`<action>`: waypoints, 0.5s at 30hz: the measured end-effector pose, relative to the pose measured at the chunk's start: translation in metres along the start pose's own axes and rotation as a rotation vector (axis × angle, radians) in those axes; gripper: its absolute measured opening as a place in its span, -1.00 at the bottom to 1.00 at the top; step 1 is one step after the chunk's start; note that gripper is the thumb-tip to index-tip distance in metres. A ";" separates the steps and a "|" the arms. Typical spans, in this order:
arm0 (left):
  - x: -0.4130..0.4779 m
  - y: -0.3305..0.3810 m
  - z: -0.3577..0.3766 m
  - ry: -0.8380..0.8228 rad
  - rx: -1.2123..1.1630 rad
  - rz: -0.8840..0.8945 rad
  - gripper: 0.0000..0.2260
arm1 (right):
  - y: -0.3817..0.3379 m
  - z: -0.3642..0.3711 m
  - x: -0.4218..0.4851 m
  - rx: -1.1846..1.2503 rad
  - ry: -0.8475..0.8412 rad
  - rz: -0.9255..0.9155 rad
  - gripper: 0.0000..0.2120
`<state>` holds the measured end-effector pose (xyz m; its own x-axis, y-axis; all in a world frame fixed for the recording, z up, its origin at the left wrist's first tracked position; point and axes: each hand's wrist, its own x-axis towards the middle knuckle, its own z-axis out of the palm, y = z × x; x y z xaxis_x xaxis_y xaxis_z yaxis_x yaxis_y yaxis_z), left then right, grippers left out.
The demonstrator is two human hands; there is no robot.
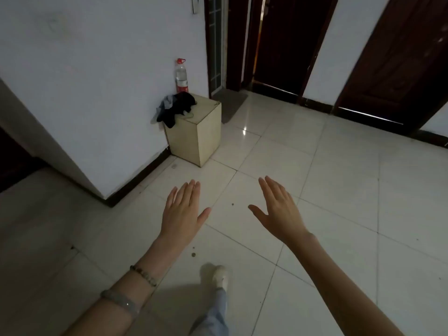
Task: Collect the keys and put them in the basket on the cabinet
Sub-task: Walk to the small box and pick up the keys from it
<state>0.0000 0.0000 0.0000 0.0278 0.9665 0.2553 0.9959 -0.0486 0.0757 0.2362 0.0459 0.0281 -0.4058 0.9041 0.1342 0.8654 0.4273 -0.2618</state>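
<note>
Both hands, left hand (182, 212) and right hand (278, 209), hover flat, spread and empty over the tiled floor (339, 190). No keys or basket show; search first toward the small cabinet (198, 134) at eleven o'clock, under its dark clothes (178, 106).

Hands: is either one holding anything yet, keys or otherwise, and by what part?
Nothing is held. The left hand and right hand are both open, fingers spread flat over the tiled floor. No keys are visible.

A beige cabinet (198, 139) is being seen at twelve o'clock, black and grey cloth (175, 107) draped over it, a red-capped, red-labelled bottle (181, 76) behind; pale glossy floor tiles (339, 190) are being crossed by dark doors (400, 57).
</note>
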 end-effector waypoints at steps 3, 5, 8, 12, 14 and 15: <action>0.041 -0.009 0.011 0.016 -0.011 -0.007 -0.40 | 0.013 0.006 0.039 0.007 0.013 0.012 -0.32; 0.072 -0.015 0.017 -0.010 -0.010 -0.009 -0.40 | 0.021 0.006 0.070 0.003 -0.004 0.021 -0.33; 0.118 -0.025 0.029 -0.008 -0.024 0.000 -0.39 | 0.031 0.006 0.117 0.007 0.006 0.018 -0.33; 0.177 -0.036 0.043 -0.008 -0.034 0.005 -0.39 | 0.045 0.005 0.177 0.018 0.011 0.016 -0.34; 0.208 -0.042 0.048 0.010 -0.032 0.007 -0.40 | 0.053 0.004 0.205 0.014 0.018 0.016 -0.34; 0.222 -0.044 0.051 0.017 -0.037 0.005 -0.40 | 0.058 0.004 0.217 0.010 0.020 0.019 -0.34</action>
<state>-0.0334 0.2301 0.0041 0.0306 0.9619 0.2716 0.9920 -0.0626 0.1098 0.1967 0.2671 0.0384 -0.3829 0.9118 0.1484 0.8699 0.4099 -0.2742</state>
